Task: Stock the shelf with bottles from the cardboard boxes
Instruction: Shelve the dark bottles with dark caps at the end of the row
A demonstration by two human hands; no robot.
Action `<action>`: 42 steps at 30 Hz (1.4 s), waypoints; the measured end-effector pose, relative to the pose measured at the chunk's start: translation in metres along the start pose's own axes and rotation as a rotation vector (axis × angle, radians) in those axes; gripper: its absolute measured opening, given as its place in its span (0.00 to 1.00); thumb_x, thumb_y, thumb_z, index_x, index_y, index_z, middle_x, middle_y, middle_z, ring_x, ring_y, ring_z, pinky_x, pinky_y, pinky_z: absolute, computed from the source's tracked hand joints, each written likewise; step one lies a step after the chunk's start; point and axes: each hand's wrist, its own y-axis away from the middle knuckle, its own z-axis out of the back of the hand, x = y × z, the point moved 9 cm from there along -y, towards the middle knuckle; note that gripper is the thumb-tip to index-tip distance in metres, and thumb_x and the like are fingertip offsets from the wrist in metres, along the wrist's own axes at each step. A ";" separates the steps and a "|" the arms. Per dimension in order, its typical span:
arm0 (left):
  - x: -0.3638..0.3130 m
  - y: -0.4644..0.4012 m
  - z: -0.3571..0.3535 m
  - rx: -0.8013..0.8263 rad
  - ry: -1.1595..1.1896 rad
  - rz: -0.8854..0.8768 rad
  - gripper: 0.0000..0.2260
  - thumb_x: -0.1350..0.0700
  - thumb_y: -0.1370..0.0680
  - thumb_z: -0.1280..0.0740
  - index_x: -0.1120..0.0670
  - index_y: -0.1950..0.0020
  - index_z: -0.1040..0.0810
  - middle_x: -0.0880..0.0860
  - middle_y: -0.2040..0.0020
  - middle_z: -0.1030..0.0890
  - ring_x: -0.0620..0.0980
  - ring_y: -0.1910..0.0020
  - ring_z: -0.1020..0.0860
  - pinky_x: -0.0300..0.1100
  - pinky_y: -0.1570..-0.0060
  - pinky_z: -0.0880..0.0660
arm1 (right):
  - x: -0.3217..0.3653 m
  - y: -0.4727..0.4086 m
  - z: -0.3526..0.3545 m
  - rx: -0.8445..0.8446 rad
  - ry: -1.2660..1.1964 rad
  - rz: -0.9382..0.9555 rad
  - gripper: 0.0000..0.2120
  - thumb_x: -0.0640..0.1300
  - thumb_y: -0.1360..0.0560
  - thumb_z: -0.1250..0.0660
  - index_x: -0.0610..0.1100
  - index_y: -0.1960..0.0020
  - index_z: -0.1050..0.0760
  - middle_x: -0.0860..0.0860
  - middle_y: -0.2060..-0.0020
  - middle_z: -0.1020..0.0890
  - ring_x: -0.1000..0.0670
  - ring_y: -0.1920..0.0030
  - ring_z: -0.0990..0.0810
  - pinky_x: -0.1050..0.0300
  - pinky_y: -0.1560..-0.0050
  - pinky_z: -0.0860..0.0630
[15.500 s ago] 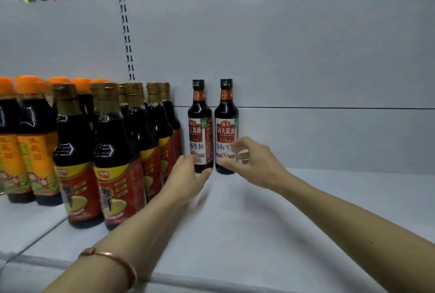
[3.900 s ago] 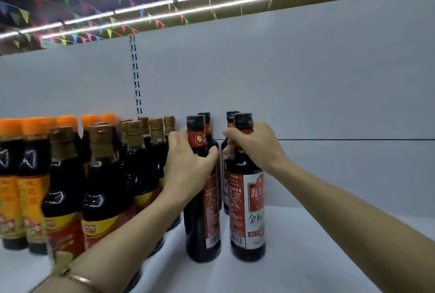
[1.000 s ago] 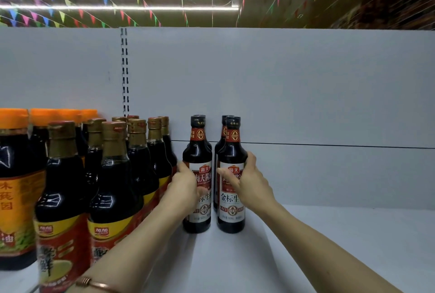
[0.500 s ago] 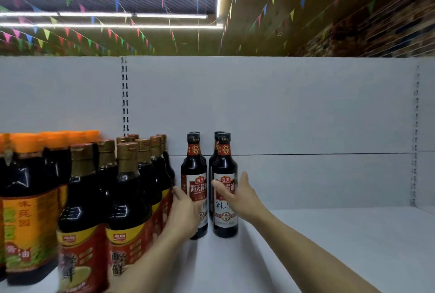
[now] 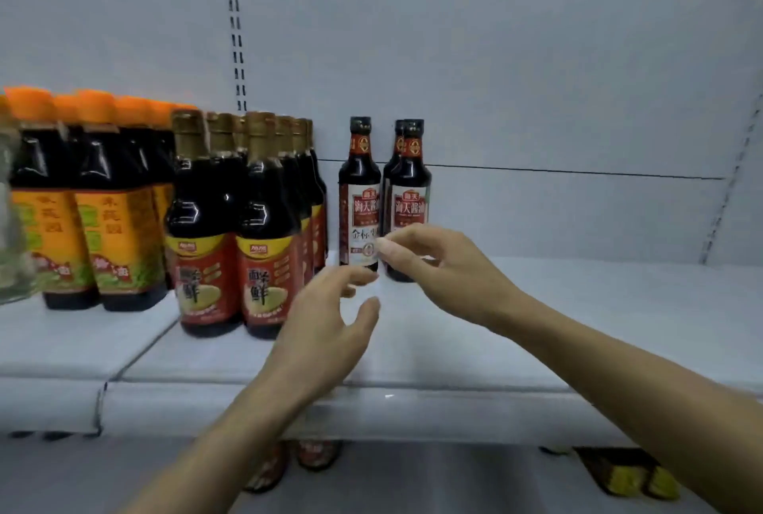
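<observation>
Standing upright at the back of the white shelf (image 5: 578,307): two black-capped dark sauce bottles with red-and-white labels, left bottle (image 5: 359,191) and right bottle (image 5: 411,191), side by side with a narrow gap between them. A third black-capped bottle (image 5: 395,167) shows partly behind the right one; what stands behind the left one cannot be told.

Left hand (image 5: 326,332): raised in front of the shelf, below and before the left bottle. Fingers loosely spread, slightly curved, thumb apart from them. Holds nothing; does not touch either bottle.

Right hand (image 5: 441,261): raised in front of the right bottle, covering its lower label and part of its base. Fingers bent, fingertips drawn near the thumb and pointing left toward the gap between the bottles. Nothing visible between the fingertips. Contact with the bottle behind it cannot be told; the frame is somewhat blurred.

Left of the pair: a block of gold-capped bottles (image 5: 231,224) with red and yellow labels, in rows running front to back, its rear bottles just beside the left bottle. Further left: orange-capped bottles (image 5: 86,200) with orange labels. At the far left edge, part of a clear bottle (image 5: 12,224).

Behind everything: white back panel (image 5: 536,80) with a slotted upright strip. Under the shelf edge, dim shapes of goods on a lower level, not identifiable
</observation>
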 end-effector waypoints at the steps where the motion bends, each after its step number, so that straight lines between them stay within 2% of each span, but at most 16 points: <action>1: 0.001 0.011 0.010 -0.028 -0.014 0.011 0.11 0.54 0.22 0.34 0.47 0.40 0.25 0.41 0.44 0.24 0.37 0.48 0.26 0.26 0.52 0.32 | 0.011 0.003 -0.006 0.037 -0.028 0.035 0.11 0.54 0.23 0.35 0.48 0.49 0.19 0.57 0.57 0.16 0.62 0.54 0.18 0.66 0.49 0.23; 5: 0.019 0.058 0.039 -0.124 -0.092 0.159 0.10 0.53 0.23 0.33 0.45 0.43 0.24 0.40 0.47 0.22 0.35 0.48 0.25 0.21 0.52 0.32 | 0.038 0.026 -0.048 0.263 -0.103 0.140 0.14 0.55 0.22 0.38 0.48 0.48 0.19 0.56 0.54 0.16 0.62 0.52 0.19 0.70 0.49 0.26; 9: 0.028 0.114 0.040 -0.151 -0.173 0.328 0.07 0.54 0.22 0.34 0.44 0.47 0.25 0.40 0.48 0.22 0.36 0.46 0.24 0.20 0.54 0.34 | 0.046 0.060 -0.092 0.474 -0.158 0.218 0.23 0.63 0.28 0.43 0.49 0.48 0.19 0.58 0.54 0.17 0.64 0.51 0.20 0.72 0.50 0.27; 13: 0.022 0.170 0.063 -0.199 -0.286 0.474 0.06 0.50 0.21 0.35 0.39 0.48 0.27 0.36 0.49 0.23 0.31 0.48 0.26 0.21 0.54 0.33 | 0.064 0.081 -0.131 0.599 -0.166 0.308 0.21 0.63 0.25 0.43 0.49 0.48 0.20 0.56 0.54 0.17 0.61 0.52 0.20 0.63 0.50 0.24; 16: 0.014 0.213 0.095 -0.266 -0.346 0.607 0.08 0.47 0.20 0.37 0.43 0.42 0.25 0.37 0.45 0.23 0.34 0.44 0.27 0.26 0.51 0.32 | 0.087 0.097 -0.158 0.697 -0.178 0.394 0.25 0.69 0.29 0.45 0.52 0.49 0.21 0.54 0.54 0.17 0.56 0.52 0.19 0.52 0.47 0.23; 18: 0.005 0.239 0.113 -0.288 -0.383 0.664 0.10 0.47 0.20 0.37 0.44 0.40 0.24 0.38 0.44 0.23 0.35 0.43 0.26 0.32 0.48 0.29 | 0.104 0.108 -0.172 0.743 -0.221 0.444 0.25 0.70 0.31 0.45 0.54 0.50 0.21 0.52 0.53 0.17 0.54 0.51 0.19 0.48 0.46 0.23; 20: -0.004 0.263 0.130 -0.303 -0.436 0.685 0.10 0.48 0.21 0.37 0.44 0.40 0.24 0.38 0.45 0.22 0.35 0.45 0.25 0.33 0.47 0.28 | 0.121 0.118 -0.189 0.818 -0.278 0.454 0.24 0.68 0.30 0.45 0.54 0.48 0.22 0.55 0.52 0.17 0.57 0.50 0.20 0.51 0.45 0.23; 23: -0.010 0.296 0.161 -0.342 -0.508 0.720 0.08 0.49 0.21 0.35 0.44 0.43 0.23 0.38 0.48 0.21 0.34 0.48 0.24 0.27 0.52 0.29 | 0.147 0.140 -0.223 0.933 -0.300 0.509 0.23 0.70 0.32 0.46 0.58 0.49 0.23 0.61 0.52 0.19 0.63 0.50 0.21 0.60 0.45 0.24; 25: -0.011 0.316 0.185 -0.368 -0.540 0.756 0.07 0.51 0.21 0.35 0.46 0.43 0.23 0.39 0.50 0.21 0.33 0.50 0.24 0.24 0.55 0.31 | 0.167 0.151 -0.245 0.971 -0.311 0.549 0.19 0.69 0.32 0.46 0.60 0.52 0.25 0.64 0.55 0.20 0.66 0.52 0.23 0.68 0.50 0.27; 27: -0.009 0.339 0.213 -0.390 -0.579 0.793 0.09 0.51 0.22 0.34 0.48 0.42 0.22 0.41 0.50 0.21 0.34 0.51 0.24 0.24 0.55 0.30 | 0.191 0.158 -0.268 0.980 -0.330 0.575 0.18 0.69 0.32 0.46 0.60 0.53 0.26 0.63 0.56 0.21 0.67 0.54 0.23 0.71 0.55 0.29; 29: -0.006 0.365 0.245 -0.414 -0.631 0.827 0.09 0.51 0.22 0.34 0.47 0.42 0.22 0.42 0.49 0.20 0.36 0.50 0.23 0.29 0.52 0.28 | 0.216 0.166 -0.299 0.992 -0.335 0.590 0.19 0.69 0.31 0.46 0.60 0.52 0.25 0.63 0.55 0.21 0.66 0.54 0.23 0.70 0.54 0.29; 32: 0.004 0.411 0.297 -0.435 -0.674 0.887 0.07 0.49 0.22 0.35 0.42 0.44 0.25 0.35 0.50 0.24 0.33 0.49 0.26 0.24 0.54 0.32 | 0.256 0.183 -0.352 1.020 -0.318 0.628 0.23 0.69 0.32 0.47 0.57 0.48 0.24 0.62 0.52 0.20 0.64 0.51 0.22 0.65 0.48 0.26; 35: 0.024 0.455 0.353 -0.446 -0.690 0.910 0.07 0.48 0.22 0.36 0.41 0.44 0.26 0.36 0.49 0.24 0.33 0.47 0.26 0.25 0.52 0.32 | 0.291 0.201 -0.407 1.066 -0.274 0.655 0.27 0.68 0.31 0.47 0.53 0.44 0.23 0.60 0.51 0.19 0.61 0.49 0.22 0.59 0.44 0.25; 37: 0.041 0.481 0.387 -0.455 -0.676 0.934 0.07 0.48 0.22 0.35 0.41 0.45 0.25 0.38 0.49 0.22 0.35 0.48 0.25 0.27 0.51 0.30 | 0.309 0.210 -0.445 1.117 -0.231 0.648 0.27 0.69 0.31 0.46 0.54 0.43 0.22 0.60 0.52 0.20 0.61 0.50 0.22 0.58 0.47 0.26; 40: 0.070 0.509 0.431 -0.442 -0.669 0.949 0.06 0.49 0.22 0.35 0.41 0.46 0.25 0.39 0.50 0.22 0.36 0.49 0.24 0.30 0.50 0.29 | 0.337 0.215 -0.496 1.148 -0.191 0.640 0.22 0.67 0.27 0.45 0.55 0.44 0.24 0.61 0.54 0.21 0.62 0.52 0.23 0.62 0.52 0.29; 42: 0.090 0.523 0.457 -0.434 -0.642 0.975 0.05 0.49 0.22 0.35 0.42 0.46 0.25 0.39 0.50 0.22 0.35 0.49 0.25 0.30 0.51 0.30 | 0.355 0.215 -0.525 1.163 -0.185 0.633 0.22 0.68 0.29 0.45 0.56 0.44 0.25 0.62 0.55 0.22 0.64 0.55 0.23 0.64 0.54 0.29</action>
